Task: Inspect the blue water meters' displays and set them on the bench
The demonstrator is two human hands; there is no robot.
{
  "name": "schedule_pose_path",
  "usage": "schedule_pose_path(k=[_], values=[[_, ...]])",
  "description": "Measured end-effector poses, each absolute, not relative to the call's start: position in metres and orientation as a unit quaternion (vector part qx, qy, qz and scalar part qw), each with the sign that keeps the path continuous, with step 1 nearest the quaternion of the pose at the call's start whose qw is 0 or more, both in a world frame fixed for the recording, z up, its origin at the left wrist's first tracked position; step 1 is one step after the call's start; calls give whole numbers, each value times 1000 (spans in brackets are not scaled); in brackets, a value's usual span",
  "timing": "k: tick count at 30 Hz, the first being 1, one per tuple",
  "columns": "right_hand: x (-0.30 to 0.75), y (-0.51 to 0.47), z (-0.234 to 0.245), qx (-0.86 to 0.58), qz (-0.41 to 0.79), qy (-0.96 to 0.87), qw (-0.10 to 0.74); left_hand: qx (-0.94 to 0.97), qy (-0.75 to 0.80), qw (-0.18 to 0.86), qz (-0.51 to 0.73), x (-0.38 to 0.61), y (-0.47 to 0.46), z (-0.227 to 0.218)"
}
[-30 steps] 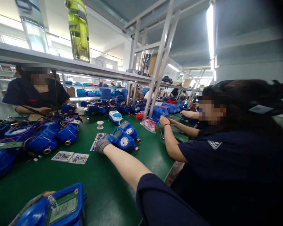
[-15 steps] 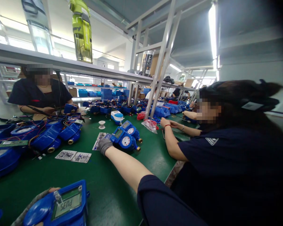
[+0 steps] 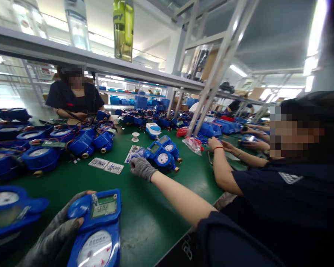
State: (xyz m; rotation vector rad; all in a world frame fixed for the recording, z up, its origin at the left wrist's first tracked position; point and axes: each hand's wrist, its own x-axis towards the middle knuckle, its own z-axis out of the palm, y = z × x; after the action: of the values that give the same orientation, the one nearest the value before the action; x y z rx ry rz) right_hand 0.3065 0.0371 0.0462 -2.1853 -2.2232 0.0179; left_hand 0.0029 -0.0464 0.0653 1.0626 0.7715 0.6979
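My left hand (image 3: 54,231), in a grey glove, is closed around the left side of a blue water meter (image 3: 100,226) at the bottom left, thumb on its round cap. The meter's small LCD screen and white dial face up. My right arm reaches across the green table (image 3: 144,218). My gloved right hand (image 3: 141,167) is curled against the left end of a pair of blue meters (image 3: 163,154) lying mid-table and seems to grip the nearer one.
Several blue meters with wires (image 3: 44,148) crowd the table's left side. Label sheets (image 3: 105,165), a white spool (image 3: 135,137) and a red bag (image 3: 193,142) lie nearby. A co-worker's arms (image 3: 222,167) rest at the right; another person (image 3: 75,98) sits opposite. A shelf (image 3: 72,55) hangs overhead.
The view has swung left and down. The meter in my left hand shows more fully, dial included. My right hand stays at the mid-table meters.
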Motion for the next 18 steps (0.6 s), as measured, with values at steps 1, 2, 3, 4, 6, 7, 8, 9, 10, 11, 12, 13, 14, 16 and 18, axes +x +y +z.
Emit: schedule_pose_path(k=[1,2,3,4,6,7,8,9,10,11,12,13,14,16,18], values=[[303,28,37,-687,17,-726,10,470,366,735,324,0,-48,61],[301,20,27,-675,25,-737,9,457,376,735,330,-2,-48,57],[299,13,18,-666,30,-745,10,447,377,739,335,-4,-48,53],[297,8,9,-659,33,-751,14,442,370,742,341,-5,-47,49],[297,1,-1,-649,38,-759,26,440,345,749,355,-6,-45,44],[298,-1,-2,-645,41,-762,33,442,335,749,361,-6,-43,42],[300,-2,-1,-641,47,-765,40,445,330,748,366,-7,-43,41],[303,-2,2,-637,54,-767,46,448,331,745,366,-7,-42,40],[307,-3,6,-634,63,-769,54,452,334,742,365,-7,-41,40],[312,-3,11,-631,71,-770,62,456,335,741,361,-7,-41,40],[317,-5,17,-631,78,-768,72,457,335,743,357,-7,-41,40],[322,-6,22,-634,82,-765,83,455,333,746,356,-7,-41,41],[327,-9,26,-638,84,-760,94,452,329,749,357,-7,-41,41],[332,-17,29,-648,84,-748,113,448,323,751,363,-7,-41,41],[331,-27,27,-648,92,-744,130,448,321,752,363,-7,-41,42]])
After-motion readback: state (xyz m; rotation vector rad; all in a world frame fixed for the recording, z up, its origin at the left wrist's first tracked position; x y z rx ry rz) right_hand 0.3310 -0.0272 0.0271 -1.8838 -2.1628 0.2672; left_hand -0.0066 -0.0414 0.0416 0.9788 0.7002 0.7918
